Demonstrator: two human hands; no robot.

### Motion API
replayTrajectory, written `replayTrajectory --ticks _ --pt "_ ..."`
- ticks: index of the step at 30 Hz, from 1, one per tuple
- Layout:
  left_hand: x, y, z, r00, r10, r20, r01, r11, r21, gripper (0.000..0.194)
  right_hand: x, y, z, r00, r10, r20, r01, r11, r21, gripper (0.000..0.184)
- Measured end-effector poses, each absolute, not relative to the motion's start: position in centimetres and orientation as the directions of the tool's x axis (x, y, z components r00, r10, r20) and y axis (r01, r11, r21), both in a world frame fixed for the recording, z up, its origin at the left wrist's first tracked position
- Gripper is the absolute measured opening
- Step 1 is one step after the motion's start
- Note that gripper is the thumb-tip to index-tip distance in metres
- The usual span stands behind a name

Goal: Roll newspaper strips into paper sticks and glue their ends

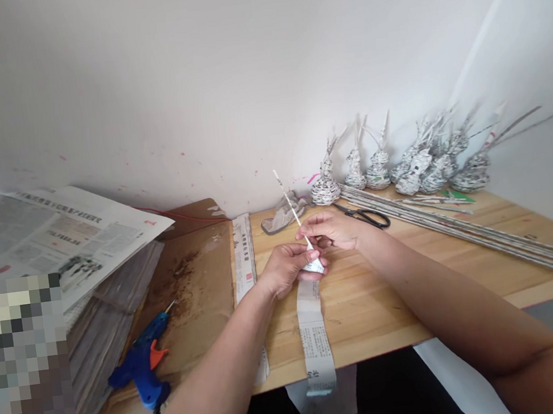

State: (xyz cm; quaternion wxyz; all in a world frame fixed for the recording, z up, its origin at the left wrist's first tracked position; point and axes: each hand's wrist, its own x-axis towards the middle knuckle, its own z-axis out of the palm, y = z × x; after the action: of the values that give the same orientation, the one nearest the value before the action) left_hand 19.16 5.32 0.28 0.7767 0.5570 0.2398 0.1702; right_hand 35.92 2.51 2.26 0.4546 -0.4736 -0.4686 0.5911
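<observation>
A strip of newspaper (313, 327) hangs from my hands over the table's front edge. Its upper end is wound at a slant into a thin paper tube (290, 200) that points up and away. My left hand (291, 267) pinches the strip where it joins the tube, thumb on top. Just above, the fingers of my right hand (328, 229) are closed around the tube's lower part. Some fingertips of both hands are hidden behind the paper.
Black scissors (366, 216) and a greyish cloth (283, 214) lie behind my hands. Long paper rods (460, 228) cross the right side, near several woven paper figures (325, 189). At left are a blue glue gun (142, 368), stacked newspapers (111, 301) and a folded newspaper strip (243, 258).
</observation>
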Motion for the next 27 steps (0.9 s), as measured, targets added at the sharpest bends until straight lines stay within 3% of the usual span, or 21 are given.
replayTrajectory --ticks 6,11,18,24,27 --pt "19.27 5.32 0.25 0.827 0.53 -0.184 0.011 0.313 0.95 0.039 35.92 2.7 2.11 -0.088 0.983 -0.16 -0.122 -0.17 -0.978 0.03" --pt "19.2 5.28 0.37 0.828 0.529 -0.188 0.01 0.321 0.947 0.039 36.08 2.55 2.27 -0.193 0.973 -0.125 -0.087 -0.144 -0.986 0.032" --pt "19.15 5.19 0.41 0.839 0.521 -0.158 0.017 0.265 0.964 0.038 35.99 2.7 2.34 -0.072 0.988 -0.133 -0.129 -0.142 -0.981 0.032" --pt "19.11 5.25 0.47 0.827 0.539 -0.163 -0.001 0.291 0.957 0.04 36.31 2.38 2.36 -0.21 0.972 -0.109 -0.053 -0.122 -0.991 0.034" --pt "19.15 5.15 0.41 0.834 0.53 -0.156 0.006 0.274 0.962 0.039 36.15 2.64 2.14 -0.113 0.989 -0.094 -0.091 -0.105 -0.99 0.029"
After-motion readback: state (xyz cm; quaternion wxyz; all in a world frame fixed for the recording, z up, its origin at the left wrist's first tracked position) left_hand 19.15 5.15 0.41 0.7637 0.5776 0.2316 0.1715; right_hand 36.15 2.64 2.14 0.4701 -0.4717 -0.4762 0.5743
